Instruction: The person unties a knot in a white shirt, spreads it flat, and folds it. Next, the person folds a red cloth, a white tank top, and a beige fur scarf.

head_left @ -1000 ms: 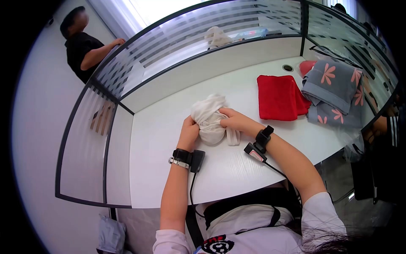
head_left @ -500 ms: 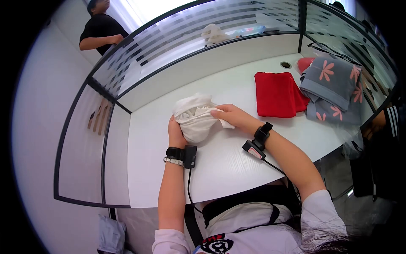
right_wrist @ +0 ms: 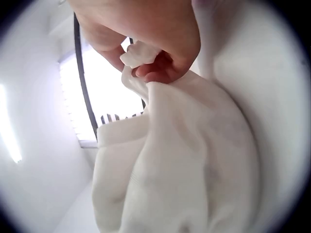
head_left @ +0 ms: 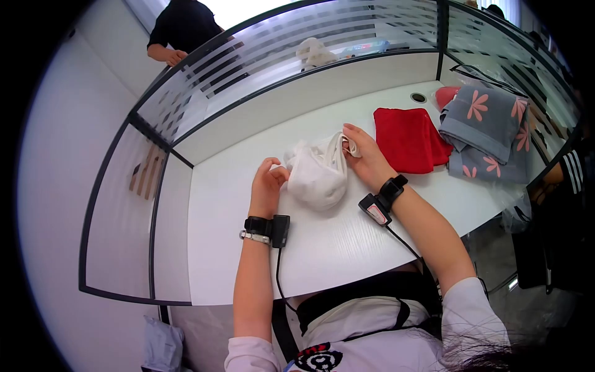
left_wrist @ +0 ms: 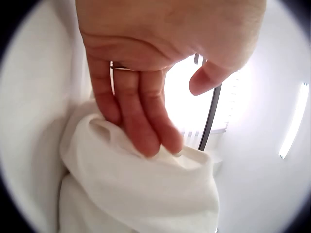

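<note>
The white cloth (head_left: 317, 183) is bunched on the counter (head_left: 229, 266), between its front and back edges. A fold is pinched by the right hand (head_left: 367, 158); by the loosely opened left hand (head_left: 268, 189) the cloth is merely touched, so the bundle could be tugged apart if pulled. Red cloth (head_left: 403, 142) and grey flowered cloth (head_left: 480, 127) are laid toward the back right corner; the back edge is bounded by a striped partition (head_left: 266, 57).

Premises appear to be an office: a white desk (head_left: 217, 260) with a round cable port (head_left: 418, 97) in its top, dark-framed striped see-through partitions (head_left: 279, 49) along the desk's far edge and both ends, a bright window (head_left: 248, 8) beyond the desk, and a strip light (left_wrist: 294, 121) above desk level.
</note>
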{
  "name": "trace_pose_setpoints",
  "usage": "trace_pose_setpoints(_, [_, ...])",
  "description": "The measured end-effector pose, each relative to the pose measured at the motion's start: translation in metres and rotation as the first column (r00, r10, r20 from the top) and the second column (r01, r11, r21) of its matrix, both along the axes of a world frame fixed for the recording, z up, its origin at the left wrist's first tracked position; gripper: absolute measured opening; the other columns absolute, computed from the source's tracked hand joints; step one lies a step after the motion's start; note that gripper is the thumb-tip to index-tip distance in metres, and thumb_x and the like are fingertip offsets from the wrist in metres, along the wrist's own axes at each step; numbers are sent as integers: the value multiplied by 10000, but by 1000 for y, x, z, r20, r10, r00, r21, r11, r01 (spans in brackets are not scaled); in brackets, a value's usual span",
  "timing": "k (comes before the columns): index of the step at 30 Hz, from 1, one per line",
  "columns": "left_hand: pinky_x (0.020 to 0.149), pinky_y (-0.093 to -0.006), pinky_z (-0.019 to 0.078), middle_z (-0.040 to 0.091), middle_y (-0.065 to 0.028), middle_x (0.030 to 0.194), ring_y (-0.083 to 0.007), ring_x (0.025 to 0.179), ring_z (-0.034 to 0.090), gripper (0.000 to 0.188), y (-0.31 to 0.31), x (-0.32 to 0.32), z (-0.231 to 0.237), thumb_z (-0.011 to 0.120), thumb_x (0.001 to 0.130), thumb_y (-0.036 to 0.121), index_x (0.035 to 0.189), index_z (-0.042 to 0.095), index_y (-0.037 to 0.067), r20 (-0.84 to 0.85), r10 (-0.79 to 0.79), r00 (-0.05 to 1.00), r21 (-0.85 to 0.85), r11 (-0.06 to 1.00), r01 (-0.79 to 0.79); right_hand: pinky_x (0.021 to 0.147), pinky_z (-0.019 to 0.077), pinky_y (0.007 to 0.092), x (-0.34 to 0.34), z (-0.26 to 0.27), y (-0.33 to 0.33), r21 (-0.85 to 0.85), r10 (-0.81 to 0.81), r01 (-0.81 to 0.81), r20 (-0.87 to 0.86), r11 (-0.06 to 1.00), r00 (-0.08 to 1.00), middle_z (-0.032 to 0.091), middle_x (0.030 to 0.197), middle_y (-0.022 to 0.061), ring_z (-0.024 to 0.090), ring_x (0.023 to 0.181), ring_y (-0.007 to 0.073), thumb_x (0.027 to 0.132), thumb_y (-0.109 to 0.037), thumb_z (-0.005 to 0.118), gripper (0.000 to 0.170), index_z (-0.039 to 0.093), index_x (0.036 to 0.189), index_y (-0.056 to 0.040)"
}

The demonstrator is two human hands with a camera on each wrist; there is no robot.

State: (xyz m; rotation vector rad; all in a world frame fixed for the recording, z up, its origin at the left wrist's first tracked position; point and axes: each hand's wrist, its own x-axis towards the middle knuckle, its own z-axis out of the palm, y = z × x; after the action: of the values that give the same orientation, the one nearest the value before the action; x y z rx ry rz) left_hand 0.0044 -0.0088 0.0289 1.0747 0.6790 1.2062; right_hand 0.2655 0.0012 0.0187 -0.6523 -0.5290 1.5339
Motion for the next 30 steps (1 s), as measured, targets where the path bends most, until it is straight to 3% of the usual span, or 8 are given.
trace_pose_setpoints(7, [646, -242, 381, 560, 39, 700, -75, 659, 461, 623, -2, 7, 3, 416, 1044, 589, 910, 692, 47, -521, -9, 854, -70, 997, -32, 863, 495, 285, 10, -8, 14, -27, 7, -10, -112, 1000, 994, 620, 1015, 10, 577, 884, 109, 926, -231, 723, 325, 607, 1198, -95])
trace_pose_setpoints(9, [599, -239, 337, 537, 46, 704, -79, 655, 414, 605, -2, 6, 8, 491, 1021, 592, 909, 717, 43, -735, -6, 678, -51, 998, -46, 868, 496, 278, 10, 2, 8, -19, 25, -27, -132, 999, 991, 626, 1019, 17, 579, 894, 116, 926, -218, 716, 311, 621, 1190, -83])
trace_pose_setpoints(11, [593, -242, 346, 532, 36, 720, -83, 659, 406, 497, -3, 9, 7, 613, 988, 507, 996, 722, 22, -707, 2, 707, -62, 996, -65, 905, 512, 281, 9, 8, 1, 59, 105, -102, -49, 993, 993, 637, 1033, 25, 595, 902, 129, 952, -216, 686, 336, 632, 1242, -55])
trace_pose_setpoints(14, [669, -250, 414, 575, 4, 910, -88, 734, 430, 413, -2, 13, 1, 736, 919, 321, 1186, 677, 11, -659, 312, 684, 300, 943, -141, 969, 499, 312, 6, 13, -2, 75, 191, -191, 2, 979, 981, 656, 1139, 50, 617, 1044, 158, 976, -232, 626, 360, 624, 1287, -50])
trace_pose_setpoints(19, [765, -228, 444, 604, -3, 976, -90, 803, 504, 413, -1, 5, 3, 732, 926, 225, 1278, 651, 24, -579, 123, 806, 82, 992, -93, 1073, 444, 369, 10, 6, 5, 280, 367, -346, -24, 896, 930, 639, 1299, 110, 601, 1194, 205, 1003, -259, 484, 462, 552, 1382, -4])
trace_pose_setpoints(21, [807, -225, 463, 636, -7, 1002, -89, 874, 573, 352, -1, 7, 1, 702, 948, 177, 1252, 656, 4, -360, 95, 928, 73, 995, -73, 1052, 456, 347, 6, 15, -3, 255, 305, -299, 16, 920, 952, 637, 1327, 131, 606, 1172, 202, 968, -189, 530, 456, 555, 1374, 18])
trace_pose_setpoints(24, [825, -237, 477, 681, -10, 995, -87, 896, 604, 273, -7, 14, 4, 672, 974, 174, 1178, 674, -7, -379, 54, 924, 57, 998, -35, 985, 464, 287, 1, 14, 0, 311, 146, -275, 380, 910, 913, 694, 1174, 98, 629, 1067, 151, 906, -66, 647, 433, 589, 1326, 19])
trace_pose_setpoints(30, [820, -235, 441, 656, 22, 968, -64, 891, 552, 235, -5, 12, 7, 625, 1014, 247, 1079, 679, 27, -317, 250, 915, 158, 965, -208, 903, 459, 261, 5, 12, 4, 220, -175, 92, 391, 971, 904, 666, 943, -7, 594, 918, 98, 949, -179, 655, 209, 674, 1082, -19])
